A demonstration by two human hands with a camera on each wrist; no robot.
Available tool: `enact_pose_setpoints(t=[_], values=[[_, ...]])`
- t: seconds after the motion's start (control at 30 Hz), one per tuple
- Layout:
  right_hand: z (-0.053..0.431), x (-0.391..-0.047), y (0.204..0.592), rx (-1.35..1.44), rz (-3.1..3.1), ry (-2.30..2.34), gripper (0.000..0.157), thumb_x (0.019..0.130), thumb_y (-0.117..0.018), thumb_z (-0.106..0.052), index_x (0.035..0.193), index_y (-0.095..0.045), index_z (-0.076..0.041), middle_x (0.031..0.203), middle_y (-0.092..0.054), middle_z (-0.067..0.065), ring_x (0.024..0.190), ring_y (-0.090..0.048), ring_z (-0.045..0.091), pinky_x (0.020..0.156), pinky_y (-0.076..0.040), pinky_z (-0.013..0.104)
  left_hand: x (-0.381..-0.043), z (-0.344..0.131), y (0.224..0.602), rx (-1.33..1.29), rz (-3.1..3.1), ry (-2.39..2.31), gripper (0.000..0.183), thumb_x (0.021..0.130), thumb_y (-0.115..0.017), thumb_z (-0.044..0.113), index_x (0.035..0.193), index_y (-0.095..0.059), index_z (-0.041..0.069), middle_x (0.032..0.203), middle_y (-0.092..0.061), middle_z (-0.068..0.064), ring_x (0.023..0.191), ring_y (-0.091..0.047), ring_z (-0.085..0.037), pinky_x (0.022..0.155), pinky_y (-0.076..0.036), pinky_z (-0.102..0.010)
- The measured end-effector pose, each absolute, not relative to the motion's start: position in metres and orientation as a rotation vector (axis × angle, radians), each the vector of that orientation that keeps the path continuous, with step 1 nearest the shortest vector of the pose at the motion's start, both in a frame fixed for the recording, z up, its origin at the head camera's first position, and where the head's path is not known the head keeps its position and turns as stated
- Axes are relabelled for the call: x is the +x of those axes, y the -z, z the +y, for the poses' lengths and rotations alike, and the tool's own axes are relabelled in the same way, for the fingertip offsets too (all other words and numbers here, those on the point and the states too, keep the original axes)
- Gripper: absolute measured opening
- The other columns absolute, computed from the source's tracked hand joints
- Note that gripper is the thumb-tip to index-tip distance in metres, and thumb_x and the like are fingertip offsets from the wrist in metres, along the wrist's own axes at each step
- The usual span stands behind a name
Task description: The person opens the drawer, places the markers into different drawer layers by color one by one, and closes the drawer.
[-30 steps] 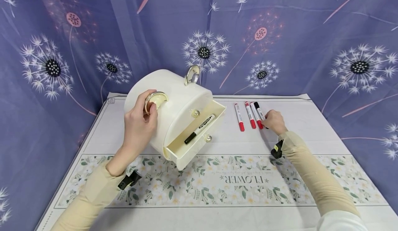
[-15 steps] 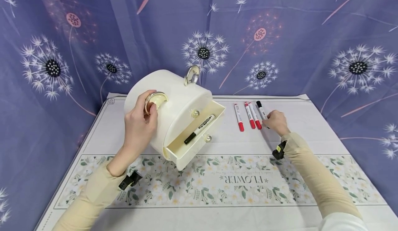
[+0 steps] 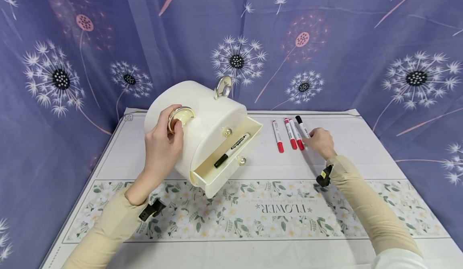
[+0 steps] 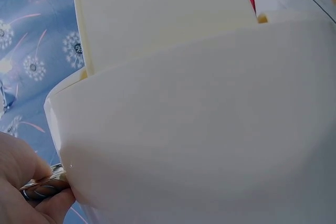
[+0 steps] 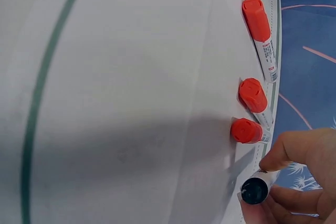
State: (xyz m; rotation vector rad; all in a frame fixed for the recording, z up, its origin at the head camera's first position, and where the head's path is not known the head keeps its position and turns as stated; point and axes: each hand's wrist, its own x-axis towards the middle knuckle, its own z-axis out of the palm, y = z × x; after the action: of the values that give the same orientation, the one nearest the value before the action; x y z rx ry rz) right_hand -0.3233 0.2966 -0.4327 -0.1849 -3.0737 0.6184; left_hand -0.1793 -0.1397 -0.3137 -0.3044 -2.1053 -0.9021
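Note:
A glossy white rounded box (image 3: 209,112) with two gold-rimmed ear-like loops stands left of centre. My left hand (image 3: 160,146) grips the nearer loop (image 3: 185,117) between thumb and fingers, as the left wrist view also shows. The box's lower drawer (image 3: 221,181) is pulled out, and a black-capped white marker (image 3: 236,143) lies in it. Over at the right, my right hand (image 3: 321,142) pinches another black-and-white marker (image 3: 302,126) by its near part. Its black cap (image 5: 254,191) faces the right wrist camera, just beyond the fingertips.
Left of the right hand lie three red-capped markers: one apart (image 3: 277,136), then a second (image 3: 290,134) and a third (image 3: 297,134) side by side. A floral printed band (image 3: 282,220) crosses the table cover. Behind hangs a purple dandelion curtain (image 3: 181,27).
The black marker in the right hand shifted right, away from the red ones, then slightly back left, its far end tilting leftward. Left hand, box and drawer stay put.

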Motion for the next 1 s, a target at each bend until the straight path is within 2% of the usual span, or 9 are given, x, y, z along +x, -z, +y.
enact_pose_setpoints(t=[0.17, 0.43, 0.67, 0.83, 1.0], values=[[0.2962, -0.3236, 0.4334, -0.172, -3.046, -0.631, 0.036, 0.077, -0.064, -0.027, 0.098, -0.063, 0.002, 0.09, -0.066, 0.022, 0.065, -0.058, 0.025, 0.047, -0.04, 0.025, -0.18, -0.1394, 0.3145, -0.302, -2.093, 0.903, 0.034, 0.088, -0.049, 0.005, 0.121, -0.054, 0.008, 0.072, -0.062, -0.013, 0.056, -0.055, -0.018, 0.051, -0.044, -0.027], [0.2973, -0.324, 0.4336, -0.166, -3.007, -0.631, 0.032, 0.078, -0.063, -0.028, 0.095, -0.063, 0.0, 0.084, -0.066, 0.019, 0.065, -0.058, 0.026, 0.047, -0.039, 0.026, -0.1795, -0.1392, 0.3129, -0.303, -2.104, 0.892, 0.033, 0.089, -0.048, 0.006, 0.122, -0.054, 0.008, 0.075, -0.062, -0.013, 0.056, -0.052, -0.017, 0.051, -0.042, -0.025], [0.2989, -0.3242, 0.4321, -0.16, -2.999, -0.62, 0.035, 0.077, -0.066, -0.029, 0.095, -0.062, 0.0, 0.083, -0.065, 0.018, 0.061, -0.056, 0.024, 0.043, -0.038, 0.025, -0.1793, -0.1392, 0.3138, -0.289, -2.085, 0.901, 0.034, 0.088, -0.049, 0.005, 0.121, -0.055, 0.008, 0.086, -0.066, -0.016, 0.058, -0.054, -0.019, 0.051, -0.041, -0.027], [0.3015, -0.3237, 0.4332, -0.132, -2.986, -0.615, 0.035, 0.076, -0.067, -0.031, 0.094, -0.061, 0.0, 0.08, -0.065, 0.018, 0.06, -0.055, 0.024, 0.043, -0.037, 0.026, -0.1794, -0.1384, 0.3133, -0.295, -2.074, 0.901, 0.034, 0.088, -0.05, 0.004, 0.121, -0.055, 0.009, 0.081, -0.065, -0.015, 0.057, -0.053, -0.018, 0.051, -0.04, -0.025], [0.3022, -0.3224, 0.4317, -0.124, -2.979, -0.609, 0.032, 0.075, -0.066, -0.029, 0.093, -0.061, -0.003, 0.083, -0.065, 0.016, 0.063, -0.056, 0.024, 0.045, -0.037, 0.026, -0.1798, -0.138, 0.314, -0.304, -2.072, 0.907, 0.034, 0.088, -0.049, 0.004, 0.122, -0.055, 0.008, 0.083, -0.065, -0.016, 0.059, -0.055, -0.019, 0.052, -0.042, -0.029]])
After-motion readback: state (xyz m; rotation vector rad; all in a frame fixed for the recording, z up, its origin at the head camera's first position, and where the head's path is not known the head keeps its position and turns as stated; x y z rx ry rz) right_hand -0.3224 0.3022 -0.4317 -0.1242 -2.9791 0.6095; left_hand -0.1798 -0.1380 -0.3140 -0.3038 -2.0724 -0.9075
